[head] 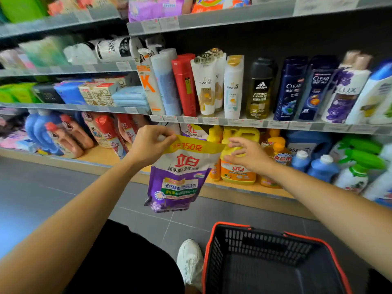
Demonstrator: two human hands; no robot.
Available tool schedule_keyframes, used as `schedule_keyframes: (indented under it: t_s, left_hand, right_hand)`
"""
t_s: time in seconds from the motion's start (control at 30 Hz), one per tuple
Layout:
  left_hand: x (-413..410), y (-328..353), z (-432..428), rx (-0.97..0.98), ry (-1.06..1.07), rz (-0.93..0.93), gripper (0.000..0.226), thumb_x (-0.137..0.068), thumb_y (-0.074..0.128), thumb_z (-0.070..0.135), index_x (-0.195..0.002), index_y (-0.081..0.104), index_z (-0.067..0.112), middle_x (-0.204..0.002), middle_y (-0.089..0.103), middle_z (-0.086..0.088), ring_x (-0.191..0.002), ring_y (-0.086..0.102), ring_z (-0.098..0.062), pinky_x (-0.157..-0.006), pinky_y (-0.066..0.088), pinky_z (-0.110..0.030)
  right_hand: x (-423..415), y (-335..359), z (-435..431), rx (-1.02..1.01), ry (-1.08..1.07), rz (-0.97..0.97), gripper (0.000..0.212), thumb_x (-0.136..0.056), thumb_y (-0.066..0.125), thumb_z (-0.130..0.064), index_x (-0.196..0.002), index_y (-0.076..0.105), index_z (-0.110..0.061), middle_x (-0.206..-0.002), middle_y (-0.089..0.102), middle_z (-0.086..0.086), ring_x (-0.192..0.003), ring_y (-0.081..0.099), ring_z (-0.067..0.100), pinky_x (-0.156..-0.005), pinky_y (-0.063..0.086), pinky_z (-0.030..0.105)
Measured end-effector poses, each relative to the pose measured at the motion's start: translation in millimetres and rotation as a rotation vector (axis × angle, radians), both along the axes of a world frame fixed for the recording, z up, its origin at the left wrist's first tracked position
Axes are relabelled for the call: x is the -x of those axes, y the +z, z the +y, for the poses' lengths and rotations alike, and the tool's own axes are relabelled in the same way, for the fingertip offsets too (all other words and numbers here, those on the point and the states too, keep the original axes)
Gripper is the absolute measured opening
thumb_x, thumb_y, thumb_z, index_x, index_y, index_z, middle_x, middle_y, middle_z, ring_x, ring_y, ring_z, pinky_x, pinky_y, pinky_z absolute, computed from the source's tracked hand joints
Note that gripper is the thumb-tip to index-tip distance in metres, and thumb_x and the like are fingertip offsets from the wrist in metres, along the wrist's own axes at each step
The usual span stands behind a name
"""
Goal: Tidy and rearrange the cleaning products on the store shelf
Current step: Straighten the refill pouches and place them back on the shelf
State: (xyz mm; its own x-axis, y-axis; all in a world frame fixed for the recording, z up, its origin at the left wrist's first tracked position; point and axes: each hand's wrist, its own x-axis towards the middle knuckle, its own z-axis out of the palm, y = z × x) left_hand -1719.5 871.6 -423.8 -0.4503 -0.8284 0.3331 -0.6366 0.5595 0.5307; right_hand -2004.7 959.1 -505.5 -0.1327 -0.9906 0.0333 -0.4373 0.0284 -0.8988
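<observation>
My left hand (pixel 149 143) pinches the top left corner of a purple and yellow detergent refill pouch (pixel 180 179), which hangs in the air in front of the bottom shelf (pixel 106 158). My right hand (pixel 248 154) is open, its fingers spread beside the pouch's top right corner and in front of a yellow dish-soap jug (pixel 237 172). I cannot tell whether it touches the pouch. A second purple pouch (pixel 192 131) stands on the shelf behind.
A black shopping basket with an orange rim (pixel 275 262) sits on the grey floor at lower right, beside my white shoe (pixel 189 262). Blue bottles (pixel 322 166) and green spray bottles (pixel 358 166) crowd the shelf's right. Shampoo bottles (pixel 261 90) line the shelf above.
</observation>
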Motion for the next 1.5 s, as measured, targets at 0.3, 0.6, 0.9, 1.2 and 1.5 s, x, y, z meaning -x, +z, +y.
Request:
schedule_keyframes:
  t_s: [0.3,0.6,0.9,1.2,1.5]
  left_hand:
    - [40.1,12.0,46.9,-0.395,-0.276,0.404,0.016,-0.096,0.066,0.013,-0.081,0.072,0.014,-0.069,0.071,0.012,-0.064,0.064,0.002,-0.059,0.05,-0.014]
    - [105.7,-17.2,56.9,-0.74,-0.331,0.537,0.009,-0.086,0.075,0.029,-0.082,0.077,0.021,-0.078,0.061,-0.01,-0.066,0.054,-0.018,-0.061,0.039,-0.032]
    - [156.8,-64.6,76.2,-0.921,-0.469,0.552,0.034,-0.095,0.062,0.021,-0.127,0.058,0.011,-0.119,0.073,-0.009,-0.112,0.07,-0.023,-0.086,0.06,-0.035]
    - [195.6,-51.7,98.8,-0.691,-0.546,0.656,0.029,-0.084,0.072,0.024,-0.11,0.064,0.014,-0.101,0.077,-0.006,-0.099,0.075,-0.022,-0.075,0.061,-0.029]
    - [198.1,-50.5,106.6,-0.441,-0.688,0.375,0.034,-0.086,0.075,0.018,-0.116,0.063,0.007,-0.107,0.071,-0.008,-0.102,0.07,-0.026,-0.086,0.059,-0.054]
  right_hand:
    - [2.7,29.3,80.9,-0.004,-0.014,-0.463,0.056,-0.084,0.061,-0.041,-0.105,0.067,0.011,-0.097,0.077,0.012,-0.084,0.075,0.015,-0.068,0.059,0.026]
    - [41.8,47.5,127.8,0.215,-0.272,-0.455,0.034,-0.079,0.065,-0.043,-0.059,0.068,-0.016,-0.063,0.067,-0.003,-0.066,0.06,0.011,-0.061,0.048,0.025]
    - [81.3,47.1,149.6,0.219,-0.435,-0.486,0.035,-0.087,0.068,-0.037,-0.06,0.069,-0.014,-0.064,0.067,0.0,-0.064,0.06,0.016,-0.064,0.049,0.032]
    - [121.8,31.1,153.1,0.209,-0.707,-0.251,0.02,-0.095,0.067,-0.027,-0.094,0.07,-0.007,-0.093,0.068,0.008,-0.088,0.061,0.019,-0.077,0.052,0.04]
    - [88.9,36.2,154.1,0.156,-0.176,0.339,0.038,-0.087,0.075,-0.029,-0.124,0.068,-0.024,-0.115,0.071,-0.007,-0.105,0.065,0.01,-0.091,0.052,0.033]
